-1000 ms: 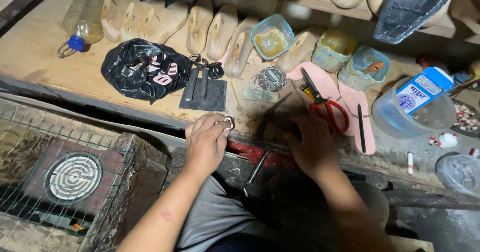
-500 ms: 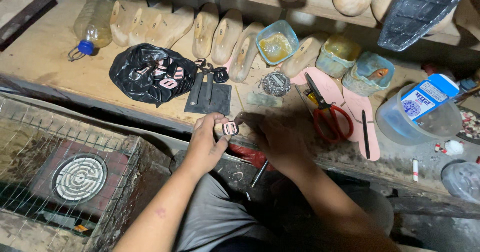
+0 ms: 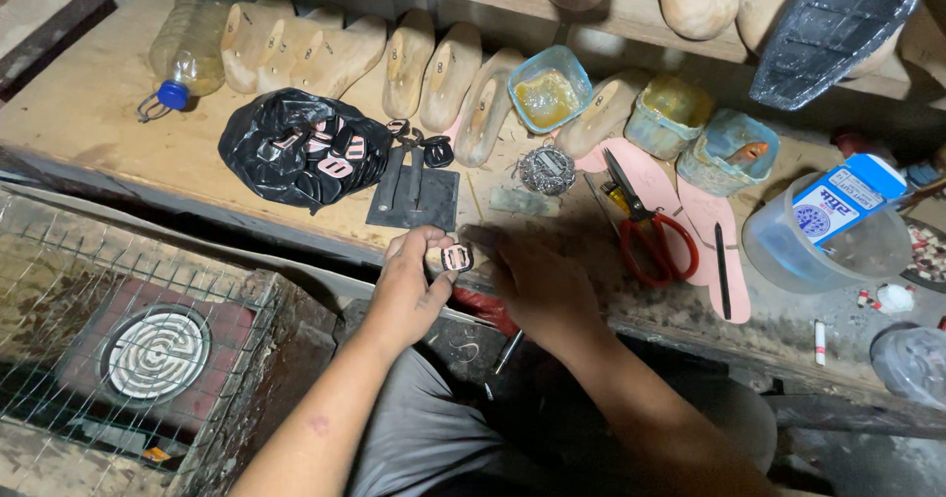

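Buckle [image 3: 456, 257], small, dark-framed with a pale centre, sits pinched at the fingertips of the left hand [image 3: 414, 285], right at the front edge of the bench [image 3: 89, 113]. The left fingers are curled narrow around it. The right hand [image 3: 537, 280] lies palm down just beside the buckle, fingers stretched toward it and touching the bench; whether it grips anything I cannot tell.

Behind the hands a dark metal plate [image 3: 415, 190] lies flat on the wood, with a few loose buckles [image 3: 426, 146] at its far edge. Left of the plate is a black bag [image 3: 296, 152], open, with more pale-centred buckles spilling out of it. A wad of steel wool [image 3: 545, 169] sits right of the plate.

Red-handled scissors [image 3: 645, 221] rest on pink insoles [image 3: 690, 211], with a thin dark tool [image 3: 724, 283] lying beside them. A row of wooden lasts [image 3: 434, 68] lines the back of the bench, and a plastic bottle [image 3: 187, 49] with a blue cap lies at the far left. Small tubs [image 3: 550, 88] of glue stand among the lasts, and a clear bucket [image 3: 828, 231] with a blue and white box in it stands at the right. A black sole [image 3: 838, 24] leans on the shelf above.

Below the bench, at the left, a wire cage [image 3: 128, 310] covers a round coil heater [image 3: 156, 351].
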